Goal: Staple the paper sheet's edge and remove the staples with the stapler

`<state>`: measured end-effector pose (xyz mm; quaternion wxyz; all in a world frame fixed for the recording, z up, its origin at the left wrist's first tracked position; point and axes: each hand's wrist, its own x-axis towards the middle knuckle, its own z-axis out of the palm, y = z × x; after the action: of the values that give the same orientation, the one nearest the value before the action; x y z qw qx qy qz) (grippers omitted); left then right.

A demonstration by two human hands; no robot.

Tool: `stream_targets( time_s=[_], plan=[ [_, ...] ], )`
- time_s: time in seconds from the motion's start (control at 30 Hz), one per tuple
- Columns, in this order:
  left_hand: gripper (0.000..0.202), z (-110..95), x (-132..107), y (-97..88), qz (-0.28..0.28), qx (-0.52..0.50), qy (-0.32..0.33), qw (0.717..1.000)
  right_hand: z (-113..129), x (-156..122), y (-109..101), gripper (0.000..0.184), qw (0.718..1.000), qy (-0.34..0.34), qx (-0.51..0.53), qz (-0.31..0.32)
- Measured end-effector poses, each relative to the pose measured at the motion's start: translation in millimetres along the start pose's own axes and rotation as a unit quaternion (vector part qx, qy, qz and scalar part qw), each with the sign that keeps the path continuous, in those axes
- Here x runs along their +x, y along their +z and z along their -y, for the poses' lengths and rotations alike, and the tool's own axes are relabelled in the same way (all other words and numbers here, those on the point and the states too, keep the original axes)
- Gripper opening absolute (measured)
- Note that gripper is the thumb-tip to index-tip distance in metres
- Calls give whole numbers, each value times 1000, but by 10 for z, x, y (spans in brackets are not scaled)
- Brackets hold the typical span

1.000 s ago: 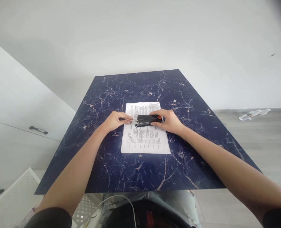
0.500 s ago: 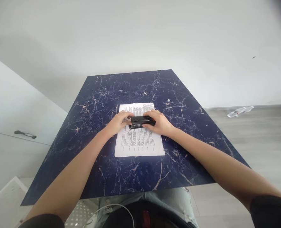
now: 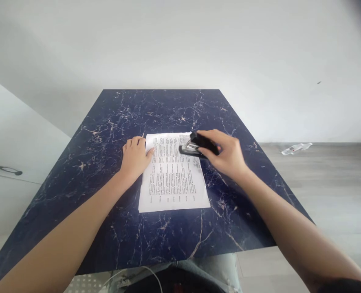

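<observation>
A black stapler (image 3: 203, 142) is in my right hand (image 3: 226, 152), whose thumb and fingers close round its rear end. Its jaws gape apart, and the front end points left over the upper right part of the printed paper (image 3: 171, 175). Whether the stapler's base touches the paper, I cannot tell. My left hand (image 3: 134, 156) lies at the paper's upper left edge. Its fingers are stretched out beside the edge and the thumb rests on the sheet. The paper lies flat with dense rows of text.
The paper is on a dark blue marble-patterned table (image 3: 156, 110) that reaches back to a white wall (image 3: 180, 44). To the right, a clear plastic item (image 3: 296, 148) lies on the grey floor (image 3: 324, 183). A white cable (image 3: 154, 274) hangs near my lap, and a cabinet handle (image 3: 3, 168) shows at left.
My left hand has left the stapler and moved left to the paper's edge. My right hand has shifted right with the stapler, now turned and gaping. The view has tilted slightly.
</observation>
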<state>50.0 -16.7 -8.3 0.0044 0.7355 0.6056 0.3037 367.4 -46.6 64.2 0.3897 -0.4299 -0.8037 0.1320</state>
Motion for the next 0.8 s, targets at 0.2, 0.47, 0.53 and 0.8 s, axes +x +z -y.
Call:
stream_targets(
  time_s=[0.2, 0.47, 0.53, 0.8],
  plan=[
    [10, 8, 76, -64, 5, -190, -15, 982, -323, 78, -300, 40, 997, 31, -65, -5],
    [18, -66, 74, -136, 38, -457, -109, 882, -485, 65, -297, 39, 991, 2, -83, 101],
    [20, -80, 68, -150, 30, -471, -112, 875, -471, 67, -298, 38, 991, 0, -84, 108],
    [18, -132, 59, -175, 30, -486, -138, 863, -564, 109, -335, 45, 986, 122, -40, 109]
  ],
)
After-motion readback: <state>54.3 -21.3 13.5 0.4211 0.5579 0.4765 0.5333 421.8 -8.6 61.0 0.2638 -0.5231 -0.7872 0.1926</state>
